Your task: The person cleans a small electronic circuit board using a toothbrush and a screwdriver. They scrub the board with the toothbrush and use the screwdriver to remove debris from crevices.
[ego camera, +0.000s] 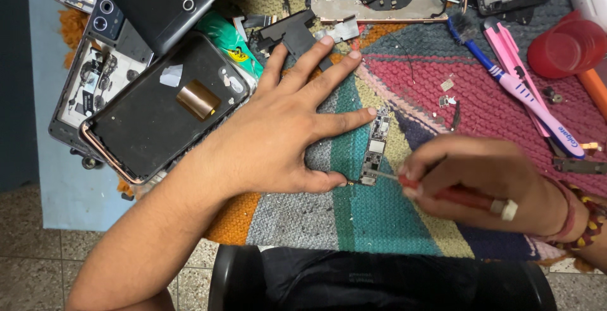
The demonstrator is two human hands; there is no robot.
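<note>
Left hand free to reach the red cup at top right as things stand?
Probably not easily. The left hand lies flat beside the circuit board, and the right hand with its screwdriver sits between it and the red cup, so it would have to cross over.

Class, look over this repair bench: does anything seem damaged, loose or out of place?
Yes. Opened phone shells lie stacked askew at upper left, and small loose metal parts lie scattered on the knitted mat near a toothbrush.
</note>
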